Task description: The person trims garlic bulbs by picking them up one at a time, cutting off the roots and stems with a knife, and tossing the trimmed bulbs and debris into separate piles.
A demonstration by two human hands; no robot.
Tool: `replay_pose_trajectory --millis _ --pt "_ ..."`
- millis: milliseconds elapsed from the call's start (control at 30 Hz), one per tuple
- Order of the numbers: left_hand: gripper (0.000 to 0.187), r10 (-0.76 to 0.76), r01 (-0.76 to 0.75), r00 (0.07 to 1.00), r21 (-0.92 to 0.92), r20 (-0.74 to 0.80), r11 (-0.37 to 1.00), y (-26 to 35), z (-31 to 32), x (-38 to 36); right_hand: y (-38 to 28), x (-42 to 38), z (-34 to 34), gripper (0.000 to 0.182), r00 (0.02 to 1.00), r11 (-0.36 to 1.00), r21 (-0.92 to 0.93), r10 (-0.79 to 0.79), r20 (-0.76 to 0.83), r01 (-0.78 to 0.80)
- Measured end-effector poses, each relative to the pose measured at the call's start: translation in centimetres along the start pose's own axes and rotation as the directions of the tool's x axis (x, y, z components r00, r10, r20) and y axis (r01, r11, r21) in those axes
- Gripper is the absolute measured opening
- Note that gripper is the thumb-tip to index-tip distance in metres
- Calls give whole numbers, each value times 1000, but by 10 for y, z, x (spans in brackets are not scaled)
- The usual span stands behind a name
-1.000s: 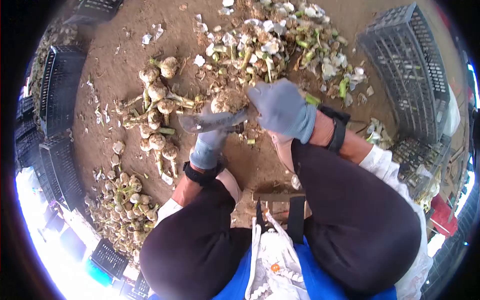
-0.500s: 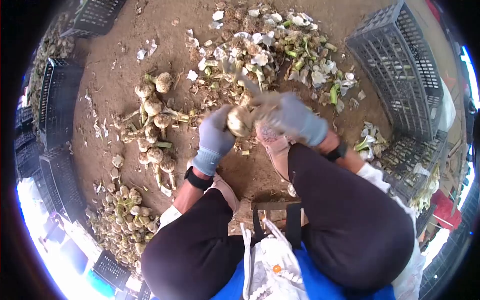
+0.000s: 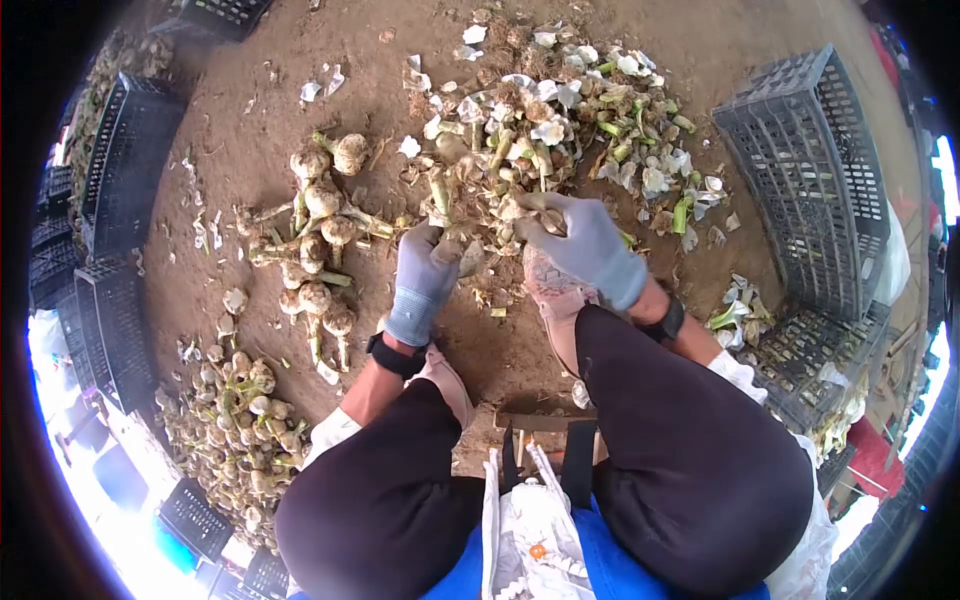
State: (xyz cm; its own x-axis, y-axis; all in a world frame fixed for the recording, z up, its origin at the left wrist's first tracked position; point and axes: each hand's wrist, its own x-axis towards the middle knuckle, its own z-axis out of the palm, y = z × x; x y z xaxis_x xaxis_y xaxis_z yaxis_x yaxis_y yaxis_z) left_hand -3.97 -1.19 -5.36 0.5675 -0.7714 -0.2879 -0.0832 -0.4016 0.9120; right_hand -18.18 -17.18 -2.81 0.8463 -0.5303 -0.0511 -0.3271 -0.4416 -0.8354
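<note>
My left hand (image 3: 428, 272), in a grey glove, is closed around a garlic bulb; a thick pale stem (image 3: 440, 200) rises just beyond the fingers. Part of the bulb is hidden by the hand. To its right, my right hand (image 3: 590, 248), gloved too, has thumb and fingers pinched together at the edge of the trimmings. What lies in that pinch I cannot make out. A heap of cut stems, roots and papery skins (image 3: 550, 125) spreads beyond both hands. Whole garlic bulbs with stems (image 3: 322, 198) lie on the ground to the left.
A black plastic crate (image 3: 800, 170) stands at the right, with another crate (image 3: 135, 165) at the far left. A larger garlic pile (image 3: 235, 430) lies at lower left. My pink shoes (image 3: 553, 300) are close to the hands.
The shiny garlic bulb between my hands is no longer visible there. My hands have moved apart, and the blurred blade-like tool near my right hand no longer shows clearly.
</note>
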Motion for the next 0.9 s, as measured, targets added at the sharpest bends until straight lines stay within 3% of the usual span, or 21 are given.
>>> replay_pose_trajectory --millis 33,100,133,167,233,300,367,400,433,533,567,600,633,667,700,733,767,800,833,867,900 --pt "30 -5 5 1000 -8 1 1000 -3 -1 -1 -4 1 -5 31 1000 1000 -5 5 6 -5" --pt "25 -43 66 997 463 -60 884 0 -1 0 -38 12 -21 24 967 929 -333 -79 243 160" --pt "21 156 -128 980 209 -121 969 7 12 1 -40 19 -17 22 960 901 -372 -137 243 223" --pt "21 153 -127 981 202 -121 971 15 14 0 -34 23 -17 22 960 899 -377 -133 247 222" --pt "21 212 -159 976 504 -49 849 32 9 -3 -16 27 -13 21 962 912 -392 -11 271 121" --pt "20 231 -177 971 469 -61 866 33 -4 -1 32 13 -23 26 913 879 -475 162 374 38" --pt "21 470 -435 846 183 -251 881 29 -26 -5 84 -18 -44 30 887 799 -586 165 432 136" --pt "17 534 -412 790 382 -303 827 25 -42 -12 85 -27 -61 32 833 866 -488 346 432 -107" --pt "15 488 -414 743 258 -458 873 9 -59 -18 92 -38 -73 33 884 901 -382 339 320 -207" --pt "12 389 152 514 528 -764 836 -44 -165 -89 50 -41 -80 32 827 817 131 555 87 -562" --pt "16 376 642 501 626 -779 443 -47 -205 -134 56 -39 -75 32 832 819 146 545 106 -555" --pt "25 357 436 364 496 -860 751 -50 -235 -171 69 -39 -74 31 875 874 50 482 37 -484" --pt "27 206 913 142 209 -968 351 -25 -248 -201 84 -38 -73 30 913 911 -55 408 -26 -409" --pt "27 211 919 132 199 -969 341 -23 -249 -216 81 -31 -65 26 950 946 -85 308 -54 -312" --pt "28 426 979 121 180 -896 100 -22 -249 -232 76 -29 -57 26 950 947 -81 310 -34 -312" --pt "30 612 986 161 101 -774 -132 -21 -250 -242 70 -28 -49 27 929 927 62 370 -5 -369" --pt "33 165 986 149 158 -975 46 16 -207 -209 58 -20 -43 27 909 889 199 417 18 -412" --pt "33 166 987 141 151 -976 51 -21 -195 -197 59 -15 -36 32 921 910 145 386 43 -388" --pt "30 -160 834 354 234 -921 499 -91 -179 -191 52 -13 -32 32 923 911 144 383 46 -386" --pt "29 -323 528 636 90 -701 845 -113 -161 -171 41 -11 -28 34 936 937 31 345 67 -347" --pt "32 -259 547 790 447 -556 708 -132 -130 -149 34 -10 -26 35 947 950 -82 309 90 -302"
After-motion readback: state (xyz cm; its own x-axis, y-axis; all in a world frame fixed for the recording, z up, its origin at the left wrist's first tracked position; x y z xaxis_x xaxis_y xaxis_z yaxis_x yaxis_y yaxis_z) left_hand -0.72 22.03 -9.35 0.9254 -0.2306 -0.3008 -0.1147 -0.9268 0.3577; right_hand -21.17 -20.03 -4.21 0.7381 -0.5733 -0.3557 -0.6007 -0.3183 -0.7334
